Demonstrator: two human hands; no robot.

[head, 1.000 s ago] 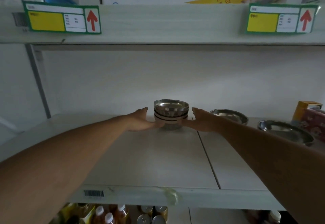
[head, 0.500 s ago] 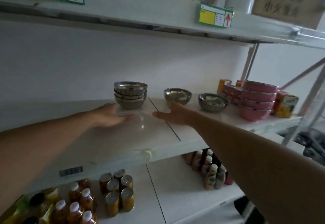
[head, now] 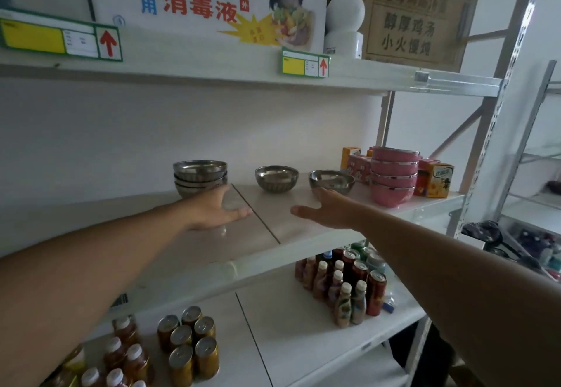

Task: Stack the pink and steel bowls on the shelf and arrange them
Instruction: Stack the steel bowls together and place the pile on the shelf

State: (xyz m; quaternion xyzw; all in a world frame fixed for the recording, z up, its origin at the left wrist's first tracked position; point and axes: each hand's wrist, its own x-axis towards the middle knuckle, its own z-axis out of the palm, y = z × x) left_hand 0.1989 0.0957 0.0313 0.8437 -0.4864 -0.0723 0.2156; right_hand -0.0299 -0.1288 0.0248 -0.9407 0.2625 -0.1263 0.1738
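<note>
A stack of steel bowls [head: 200, 175] stands at the back of the white shelf [head: 170, 244]. Two single steel bowls sit to its right, one in the middle [head: 277, 178] and one further right [head: 331, 181]. A stack of pink bowls [head: 394, 175] stands near the shelf's right end. My left hand [head: 220, 210] lies flat and open on the shelf just in front of the steel stack, apart from it. My right hand [head: 326, 209] is open, palm down, just in front of the rightmost single steel bowl, holding nothing.
Juice cartons [head: 435, 180] and red boxes [head: 358, 165] crowd behind and beside the pink stack. Cans [head: 189, 347] and bottles [head: 349, 283] fill the lower shelf. The upper shelf holds cardboard boxes [head: 416, 13] and a white camera [head: 344, 22]. A metal upright [head: 498, 107] bounds the right side.
Both hands have let go of the steel stack and drawn back toward the front. The right hand has shifted right toward the single bowls. My view has turned to the right.
</note>
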